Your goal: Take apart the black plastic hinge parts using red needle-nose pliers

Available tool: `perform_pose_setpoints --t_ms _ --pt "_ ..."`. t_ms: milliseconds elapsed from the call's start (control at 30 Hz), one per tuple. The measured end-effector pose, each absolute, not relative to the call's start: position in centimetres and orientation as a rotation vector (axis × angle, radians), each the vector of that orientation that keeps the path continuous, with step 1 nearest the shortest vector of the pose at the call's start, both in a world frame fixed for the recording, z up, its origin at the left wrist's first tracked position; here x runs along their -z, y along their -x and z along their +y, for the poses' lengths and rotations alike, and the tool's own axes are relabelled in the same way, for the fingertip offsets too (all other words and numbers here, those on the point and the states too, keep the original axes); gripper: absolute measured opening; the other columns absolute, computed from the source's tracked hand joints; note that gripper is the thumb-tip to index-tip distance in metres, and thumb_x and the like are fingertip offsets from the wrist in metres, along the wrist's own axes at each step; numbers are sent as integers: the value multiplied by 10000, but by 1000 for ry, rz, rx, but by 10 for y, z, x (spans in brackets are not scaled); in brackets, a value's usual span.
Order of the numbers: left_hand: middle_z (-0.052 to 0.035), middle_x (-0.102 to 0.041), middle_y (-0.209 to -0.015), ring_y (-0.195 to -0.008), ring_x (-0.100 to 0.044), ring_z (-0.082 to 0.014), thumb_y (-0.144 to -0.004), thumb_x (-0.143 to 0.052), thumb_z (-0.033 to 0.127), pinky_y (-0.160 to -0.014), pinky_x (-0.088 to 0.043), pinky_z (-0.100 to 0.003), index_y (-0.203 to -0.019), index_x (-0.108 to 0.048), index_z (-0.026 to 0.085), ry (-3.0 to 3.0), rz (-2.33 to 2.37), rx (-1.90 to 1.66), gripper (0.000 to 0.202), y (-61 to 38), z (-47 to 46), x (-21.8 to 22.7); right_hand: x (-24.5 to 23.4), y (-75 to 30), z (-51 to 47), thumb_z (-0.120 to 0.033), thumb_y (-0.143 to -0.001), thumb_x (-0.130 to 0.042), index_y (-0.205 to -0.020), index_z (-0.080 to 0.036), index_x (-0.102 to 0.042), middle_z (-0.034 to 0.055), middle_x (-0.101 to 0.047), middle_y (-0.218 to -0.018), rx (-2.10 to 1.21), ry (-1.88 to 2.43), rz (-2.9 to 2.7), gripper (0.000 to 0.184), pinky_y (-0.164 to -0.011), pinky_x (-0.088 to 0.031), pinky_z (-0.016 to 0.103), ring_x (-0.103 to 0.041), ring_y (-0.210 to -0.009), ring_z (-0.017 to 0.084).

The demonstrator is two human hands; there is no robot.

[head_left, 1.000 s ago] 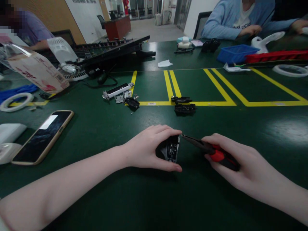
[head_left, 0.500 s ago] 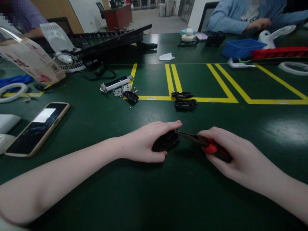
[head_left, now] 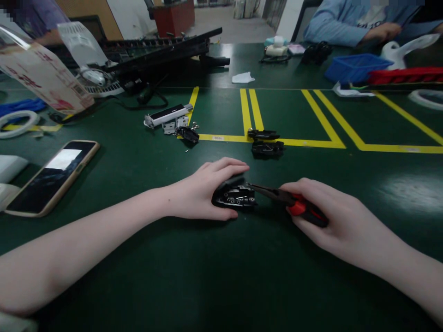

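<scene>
Black part (head_left: pixel 235 199): right of the phone (head_left: pixel 43 186).
Left hand (head_left: pixel 204 192): your fingers and thumb grip it.
Right hand (head_left: pixel 341 221): your fingers are wrapped around red-and-black pliers (head_left: pixel 300 205), farther right of the phone.

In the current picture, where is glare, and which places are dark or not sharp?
Head view: pale glare on the glossy dark green tabletop, at right; head view: its near part is dark; head view: detail on the curved black part in the bare left hand looks soft.

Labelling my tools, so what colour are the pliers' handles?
The pliers' handles show red and black, clearest in the head view.
</scene>
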State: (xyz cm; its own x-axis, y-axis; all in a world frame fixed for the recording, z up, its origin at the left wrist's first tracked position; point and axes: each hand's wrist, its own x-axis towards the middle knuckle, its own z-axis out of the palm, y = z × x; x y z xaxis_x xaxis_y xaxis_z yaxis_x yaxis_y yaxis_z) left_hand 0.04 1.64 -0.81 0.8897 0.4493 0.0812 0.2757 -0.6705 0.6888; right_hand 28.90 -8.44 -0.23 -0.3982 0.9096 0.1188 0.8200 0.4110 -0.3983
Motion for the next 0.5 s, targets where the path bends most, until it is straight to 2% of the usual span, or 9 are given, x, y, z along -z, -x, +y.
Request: perform_pose_setpoints --t_ms 167,367,500 --pt "-133 -524 -1484 -1399 -479 -336 -842 -772 475 -1165 -378 -544 -1328 -553 210 -2391 539 -227 595 2 21 3 5 -289 -85 -330 -871 -585 -1179 -310 -606 39 -717 -1077 -433 1511 -2347 309 -686 -589 399 -702 -904 255" --pt "-101 -607 -1359 -1280 -557 -296 -865 -758 388 -1115 -417 -497 -1165 -617 210 -2381 584 -315 377 -2 17 4 2 -282 -91 -349 -880 -609 -1230 -310 -624 52 -721 -1145 -528 1579 -2158 352 -814 -589 445 -704 -981 278" --pt "-92 -639 -1298 -1215 -592 -264 -887 -735 335 -1083 -462 -460 -1140 -641 188 -2384 601 -359 307 -3 16 4 0 -277 -94 -358 -879 -628 -1274 -302 -633 58 -725 -1148 -530 1610 -1991 398 -815 -604 449 -705 -956 267"
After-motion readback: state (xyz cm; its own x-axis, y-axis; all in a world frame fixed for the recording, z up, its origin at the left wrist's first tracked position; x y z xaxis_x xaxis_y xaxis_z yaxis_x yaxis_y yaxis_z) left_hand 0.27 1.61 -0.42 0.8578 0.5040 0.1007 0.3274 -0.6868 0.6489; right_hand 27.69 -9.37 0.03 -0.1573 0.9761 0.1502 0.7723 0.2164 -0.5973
